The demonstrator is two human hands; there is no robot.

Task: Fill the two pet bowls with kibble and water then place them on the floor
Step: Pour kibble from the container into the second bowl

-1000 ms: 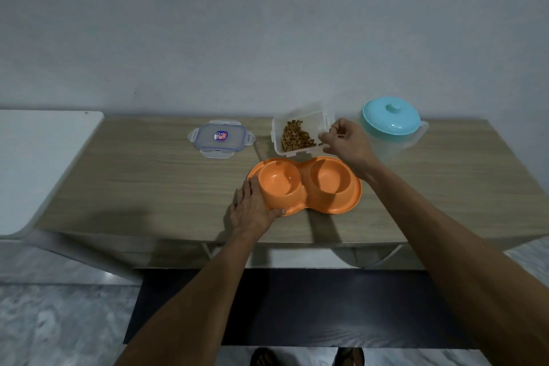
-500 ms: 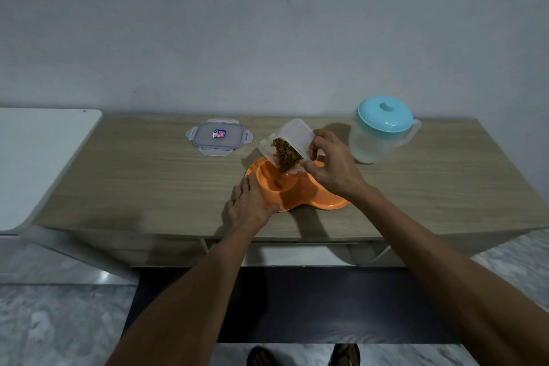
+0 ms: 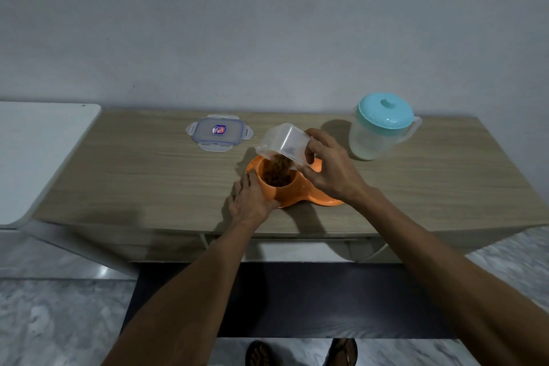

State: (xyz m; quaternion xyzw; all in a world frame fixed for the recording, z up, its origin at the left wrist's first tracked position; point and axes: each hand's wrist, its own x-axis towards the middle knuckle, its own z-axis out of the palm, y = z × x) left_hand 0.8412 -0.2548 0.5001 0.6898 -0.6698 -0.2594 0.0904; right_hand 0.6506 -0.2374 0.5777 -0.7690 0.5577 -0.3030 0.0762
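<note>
An orange double pet bowl sits on the wooden table. My right hand grips a clear plastic container, tipped steeply mouth-down over the left bowl. Brown kibble streams out of it and lies piled in that bowl. My left hand rests on the bowl's near-left rim, fingers spread against it. The right bowl is mostly hidden behind my right hand. A translucent water jug with a teal lid stands at the back right of the table.
The container's clear lid lies flat at the back of the table, left of the bowls. A white surface adjoins the table on the left. Below are a dark mat, marbled floor and my sandalled feet.
My right hand has lifted the container from the table's back, carried it over the left bowl and tipped it further, so kibble now fills that bowl. The left hand stayed on the rim.
</note>
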